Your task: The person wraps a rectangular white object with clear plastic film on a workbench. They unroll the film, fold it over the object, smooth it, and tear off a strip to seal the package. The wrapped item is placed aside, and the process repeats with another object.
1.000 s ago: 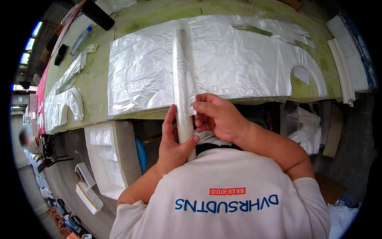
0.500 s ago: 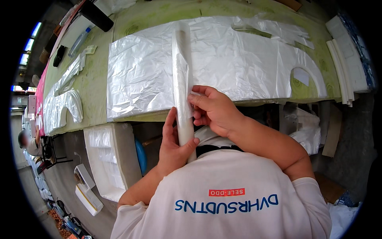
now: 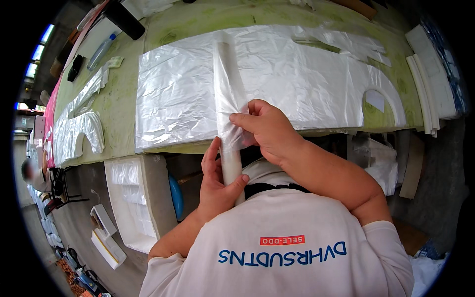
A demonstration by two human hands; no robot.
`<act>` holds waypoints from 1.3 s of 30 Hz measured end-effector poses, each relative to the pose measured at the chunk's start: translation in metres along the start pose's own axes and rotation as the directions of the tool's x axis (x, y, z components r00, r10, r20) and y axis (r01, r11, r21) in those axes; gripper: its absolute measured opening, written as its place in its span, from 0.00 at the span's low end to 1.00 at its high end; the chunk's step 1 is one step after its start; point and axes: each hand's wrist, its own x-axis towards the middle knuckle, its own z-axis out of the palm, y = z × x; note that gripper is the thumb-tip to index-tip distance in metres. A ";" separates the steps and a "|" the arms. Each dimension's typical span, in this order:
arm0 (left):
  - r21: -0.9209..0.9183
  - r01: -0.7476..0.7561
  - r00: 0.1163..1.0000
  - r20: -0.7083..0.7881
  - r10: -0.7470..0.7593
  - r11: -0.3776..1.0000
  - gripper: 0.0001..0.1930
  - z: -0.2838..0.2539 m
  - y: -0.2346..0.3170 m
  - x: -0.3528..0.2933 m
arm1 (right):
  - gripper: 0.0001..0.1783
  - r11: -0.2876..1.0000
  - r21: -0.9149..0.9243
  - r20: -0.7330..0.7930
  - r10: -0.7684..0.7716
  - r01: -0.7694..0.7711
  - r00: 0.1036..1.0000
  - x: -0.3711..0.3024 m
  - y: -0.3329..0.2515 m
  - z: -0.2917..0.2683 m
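A long roll of clear plastic film (image 3: 231, 166) stretches from my body out over the table edge. My left hand (image 3: 215, 187) is wrapped around its near end, thumb on top and fingers along the left side. Higher up the roll, my right hand (image 3: 271, 129) pinches the loose edge of the film between thumb and fingers, and the film puckers toward that grip. Beneath the roll's far part, thin shiny plastic sheets (image 3: 175, 94) lie spread in layers. At the right their edge is cut in a curve around a small white piece of paper (image 3: 374, 99).
The green-patterned table (image 3: 198, 19) carries a cut plastic piece (image 3: 89, 129), a clear bottle (image 3: 101, 52) and a black cylinder (image 3: 123, 20) at the left. A white foam box (image 3: 161, 190) stands below the edge. White rolls (image 3: 420, 94) lie at the right. A person sits far left.
My right hand has drawn the film's loose edge outward to the right, so a wrinkled flap now shows off the roll. My left hand keeps its hold with little movement.
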 end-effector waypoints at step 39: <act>-0.427 -0.138 0.947 0.208 0.246 0.894 0.44 0.059 0.014 0.044 | 0.26 0.991 0.106 0.073 -0.088 0.080 0.993 -0.053 0.010 -0.044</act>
